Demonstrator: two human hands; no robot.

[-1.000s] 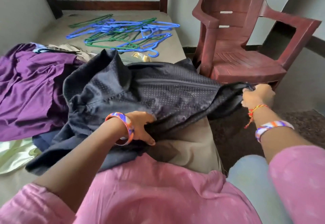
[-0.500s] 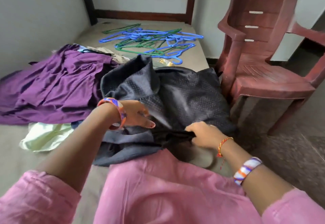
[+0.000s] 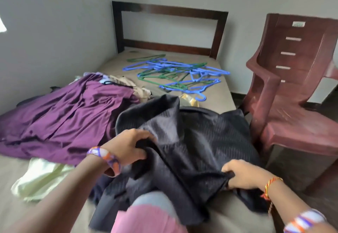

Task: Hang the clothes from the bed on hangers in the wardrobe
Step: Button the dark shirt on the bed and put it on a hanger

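Head view: the dark garment (image 3: 190, 147), stretched wide a second ago, is now bunched near the bed's (image 3: 215, 103) foot edge. It is clutched by the left hand (image 3: 128, 146) and pinched by the right hand (image 3: 239, 174). One purple garment (image 3: 60, 121) is seen leftward; hangers (image 3: 175, 73) are tangled beyond counting by the headboard.

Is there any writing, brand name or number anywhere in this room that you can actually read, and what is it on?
No text is readable.
Small pale plate on the back of the plastic chair: seems to bear a raised mark, too blurred to read.
Dark garment, purple garment, hangers: no writing visible.
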